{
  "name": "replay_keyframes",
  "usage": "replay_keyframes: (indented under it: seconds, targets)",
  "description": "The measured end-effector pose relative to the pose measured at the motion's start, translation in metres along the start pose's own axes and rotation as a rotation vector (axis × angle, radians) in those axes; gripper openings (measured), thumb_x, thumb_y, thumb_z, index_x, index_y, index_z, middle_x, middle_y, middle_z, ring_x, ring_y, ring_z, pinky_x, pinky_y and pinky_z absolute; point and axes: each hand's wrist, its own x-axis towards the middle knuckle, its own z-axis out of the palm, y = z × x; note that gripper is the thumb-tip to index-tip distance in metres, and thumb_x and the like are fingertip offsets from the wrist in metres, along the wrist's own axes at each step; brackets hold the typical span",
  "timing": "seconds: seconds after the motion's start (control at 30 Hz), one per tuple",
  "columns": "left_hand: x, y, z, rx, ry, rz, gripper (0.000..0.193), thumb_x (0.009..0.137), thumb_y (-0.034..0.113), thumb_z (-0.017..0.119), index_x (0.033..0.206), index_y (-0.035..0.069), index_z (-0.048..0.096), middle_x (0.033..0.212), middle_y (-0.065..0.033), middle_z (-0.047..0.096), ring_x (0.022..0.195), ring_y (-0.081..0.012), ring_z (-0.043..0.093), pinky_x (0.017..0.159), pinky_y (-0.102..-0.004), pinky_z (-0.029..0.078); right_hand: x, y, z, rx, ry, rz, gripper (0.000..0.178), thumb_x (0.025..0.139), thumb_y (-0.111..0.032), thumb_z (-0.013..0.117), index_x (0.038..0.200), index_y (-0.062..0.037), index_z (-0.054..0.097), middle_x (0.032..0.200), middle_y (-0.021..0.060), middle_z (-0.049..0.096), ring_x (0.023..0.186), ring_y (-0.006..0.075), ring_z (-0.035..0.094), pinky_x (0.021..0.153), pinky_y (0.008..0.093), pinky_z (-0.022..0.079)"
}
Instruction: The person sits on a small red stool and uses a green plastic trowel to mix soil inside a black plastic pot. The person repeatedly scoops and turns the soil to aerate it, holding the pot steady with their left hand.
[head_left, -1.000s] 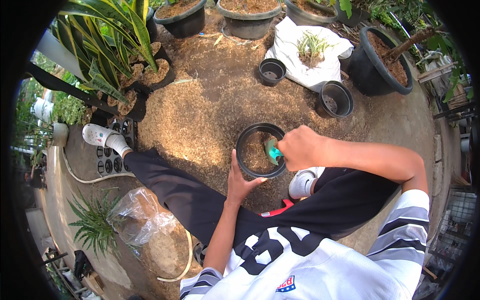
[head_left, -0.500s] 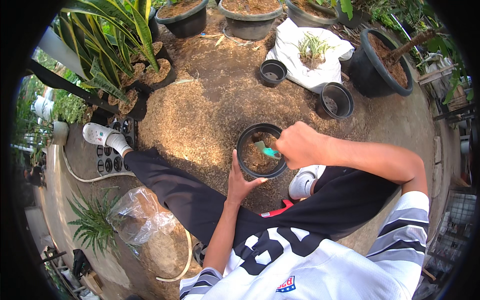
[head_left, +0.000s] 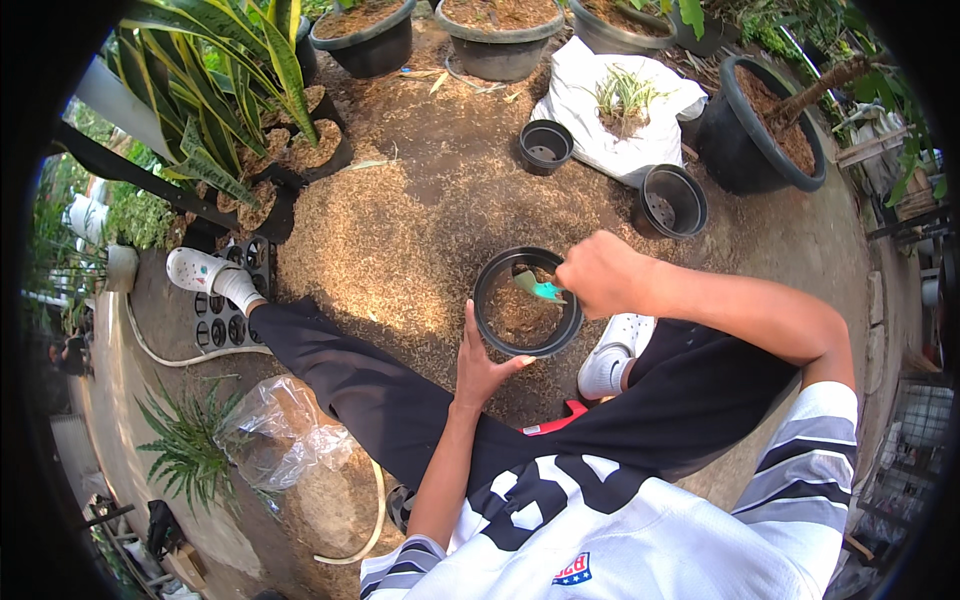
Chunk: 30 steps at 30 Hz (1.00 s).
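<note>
A round black plant pot [head_left: 486, 338] stands on the ground between my legs, with loose brown soil [head_left: 522, 318] inside. My left hand [head_left: 482, 372] holds it at its near left side, the thumb along the near wall and the fingers up the left side. Above the far right rim, my right hand [head_left: 607, 275] is closed in a fist around the handle of a small teal hand trowel [head_left: 540, 290]. The trowel's blade reaches into the pot near its far wall. My right fingers hide most of the handle.
Two black pots, one smaller [head_left: 546, 146] and one larger [head_left: 670, 201], stand ahead near a white sack [head_left: 570, 108] with a small plant on it. A red object [head_left: 560, 418] lies by my right shoe. Snake plants [head_left: 230, 90], a clear plastic bag [head_left: 285, 425] and a hose [head_left: 378, 510] are at left.
My right hand has shifted slightly up and right, and the trowel blade now lies more level, nearer the pot's far side. My left hand and the pot stay put.
</note>
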Motion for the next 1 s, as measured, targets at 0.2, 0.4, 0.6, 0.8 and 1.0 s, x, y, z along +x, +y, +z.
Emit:
replay_keyframes:
  seconds: [0.2, 0.4, 0.6, 0.8, 1.0]
  targets:
    - [-0.002, -0.006, 0.001, 0.010, -0.007, -0.038, 0.142, 0.074, 0.044, 0.095, 0.169, 0.011, -0.005, 0.157, -0.0257, 0.048, 0.140, -0.0370, 0.056, 0.116, -0.0477, 0.048, -0.004, -0.010, -0.012, 0.109, -0.035, -0.001, 0.022, 0.068, -0.015, 0.074, 0.085, -0.0023, 0.076, 0.078, 0.0191, 0.074, 0.079, 0.0372, 0.076, 0.068, 0.0466, 0.060]
    - [-0.001, -0.007, 0.003, 0.035, 0.002, -0.010, 0.142, 0.074, 0.042, 0.095, 0.169, 0.011, -0.006, 0.155, -0.0257, 0.050, 0.139, -0.0362, 0.057, 0.115, -0.0478, 0.048, -0.002, -0.006, 0.001, 0.087, -0.034, 0.026, 0.032, 0.067, -0.012, 0.071, 0.097, -0.0028, 0.079, 0.076, 0.0211, 0.072, 0.080, 0.0401, 0.074, 0.069, 0.0488, 0.059]
    - [-0.006, -0.013, 0.008, 0.042, 0.036, 0.008, 0.138, 0.073, 0.043, 0.095, 0.169, 0.016, -0.001, 0.157, -0.0257, 0.047, 0.138, -0.0381, 0.057, 0.115, -0.0483, 0.048, -0.005, 0.006, -0.007, 0.354, 0.089, 0.008, 0.033, 0.071, -0.013, 0.072, 0.102, -0.0052, 0.080, 0.078, 0.0215, 0.073, 0.081, 0.0400, 0.075, 0.073, 0.0502, 0.059]
    - [-0.003, -0.005, 0.004, 0.057, 0.038, 0.030, 0.130, 0.072, 0.046, 0.095, 0.168, 0.017, 0.012, 0.159, -0.0256, 0.042, 0.139, -0.0400, 0.054, 0.116, -0.0496, 0.047, -0.004, -0.006, -0.014, 0.240, -0.226, 0.164, 0.044, 0.075, -0.017, 0.068, 0.116, -0.0083, 0.079, 0.090, 0.0206, 0.077, 0.093, 0.0384, 0.075, 0.082, 0.0486, 0.060]
    - [-0.002, 0.005, 0.003, 0.055, 0.075, 0.051, 0.125, 0.068, 0.041, 0.096, 0.164, 0.016, 0.022, 0.155, -0.0253, 0.045, 0.137, -0.0484, 0.051, 0.112, -0.0562, 0.046, -0.006, -0.001, -0.019, 0.488, -0.155, 0.221, 0.046, 0.076, -0.021, 0.066, 0.119, -0.0115, 0.079, 0.094, 0.0209, 0.078, 0.095, 0.0381, 0.076, 0.085, 0.0486, 0.060]
